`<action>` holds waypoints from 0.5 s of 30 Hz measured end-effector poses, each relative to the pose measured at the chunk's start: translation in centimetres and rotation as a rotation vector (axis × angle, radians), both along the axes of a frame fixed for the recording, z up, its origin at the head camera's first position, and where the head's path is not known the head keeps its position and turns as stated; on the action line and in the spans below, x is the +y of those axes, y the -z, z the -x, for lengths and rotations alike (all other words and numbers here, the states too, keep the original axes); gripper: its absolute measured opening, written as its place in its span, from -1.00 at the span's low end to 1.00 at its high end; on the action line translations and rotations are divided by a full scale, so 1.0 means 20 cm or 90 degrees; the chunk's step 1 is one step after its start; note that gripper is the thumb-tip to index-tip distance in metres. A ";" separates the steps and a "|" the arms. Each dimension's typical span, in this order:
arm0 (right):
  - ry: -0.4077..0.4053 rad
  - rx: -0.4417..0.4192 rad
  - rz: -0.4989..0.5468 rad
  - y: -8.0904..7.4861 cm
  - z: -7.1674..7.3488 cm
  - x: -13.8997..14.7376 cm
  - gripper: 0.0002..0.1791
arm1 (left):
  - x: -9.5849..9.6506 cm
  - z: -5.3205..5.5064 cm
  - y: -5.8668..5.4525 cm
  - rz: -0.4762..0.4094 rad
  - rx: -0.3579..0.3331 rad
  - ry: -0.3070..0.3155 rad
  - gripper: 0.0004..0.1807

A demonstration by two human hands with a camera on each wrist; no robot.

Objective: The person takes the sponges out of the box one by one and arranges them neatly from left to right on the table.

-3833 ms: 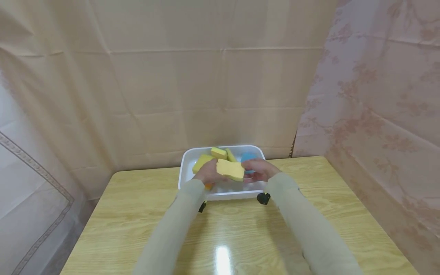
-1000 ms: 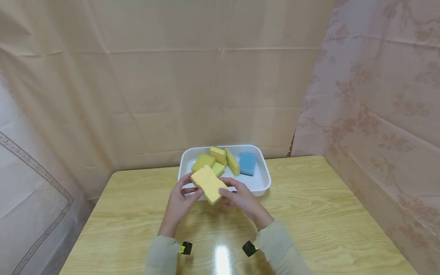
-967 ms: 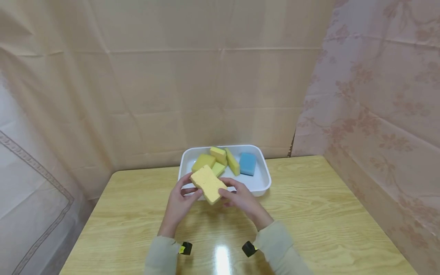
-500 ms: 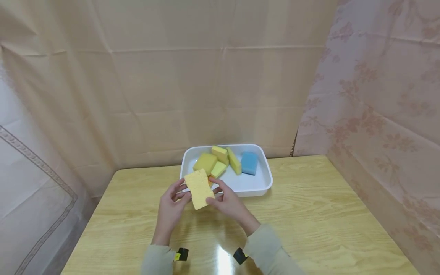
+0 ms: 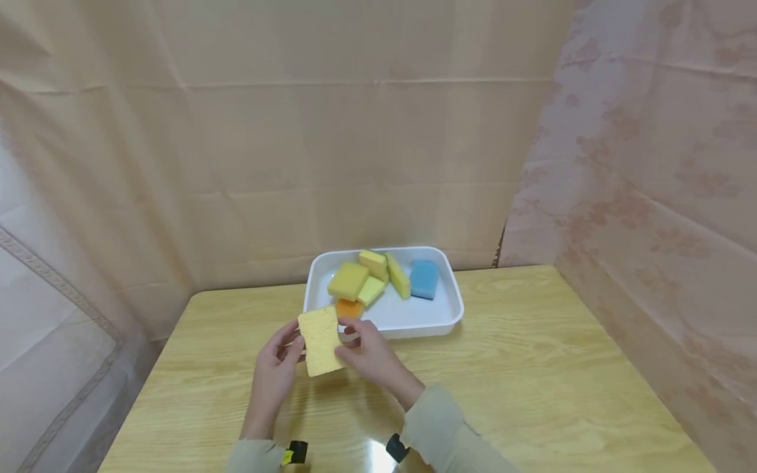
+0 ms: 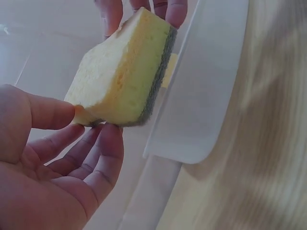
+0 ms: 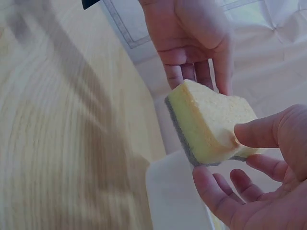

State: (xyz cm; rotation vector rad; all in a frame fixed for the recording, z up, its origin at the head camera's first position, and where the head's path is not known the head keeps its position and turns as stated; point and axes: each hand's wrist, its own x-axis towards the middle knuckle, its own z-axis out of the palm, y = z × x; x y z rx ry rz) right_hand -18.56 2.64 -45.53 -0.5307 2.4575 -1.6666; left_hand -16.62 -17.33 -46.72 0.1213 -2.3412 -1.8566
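Between both hands, in front of the white tray's near left corner, a pale yellow scouring sponge (image 5: 321, 341) is held up with its foam face toward the head camera. A dark grey scrub layer backs the sponge (image 6: 136, 72) in the left wrist view. My left hand (image 5: 276, 368) pinches its left edge, thumb on the foam and fingers behind. My right hand (image 5: 372, 355) pinches the opposite edge, its thumb pressing the foam near the lower corner. In the right wrist view the sponge (image 7: 206, 120) is waisted at its sides.
A white tray (image 5: 414, 332) stands at the back of the wooden table (image 5: 532, 368), before a beige curtain. Inside lie several yellow sponges (image 5: 349, 281), a blue sponge (image 5: 424, 278) at the right and an orange sponge (image 5: 349, 309) near the front left.
The sponge has come out from over the tray toward the near left, both hands moving with it. It has turned from slanted to nearly upright, and the orange sponge is uncovered.
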 end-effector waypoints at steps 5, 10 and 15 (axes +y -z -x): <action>-0.004 -0.038 -0.001 0.03 -0.01 -0.07 -0.40 | -0.05 -0.05 0.00 0.024 -0.026 -0.014 -0.53; -0.021 -0.073 0.016 0.07 -0.03 -0.13 -0.38 | -0.10 -0.09 0.01 0.041 -0.034 -0.020 -0.52; -0.054 -0.106 0.058 0.09 -0.05 -0.19 -0.35 | -0.16 -0.13 0.03 0.060 -0.052 -0.026 -0.51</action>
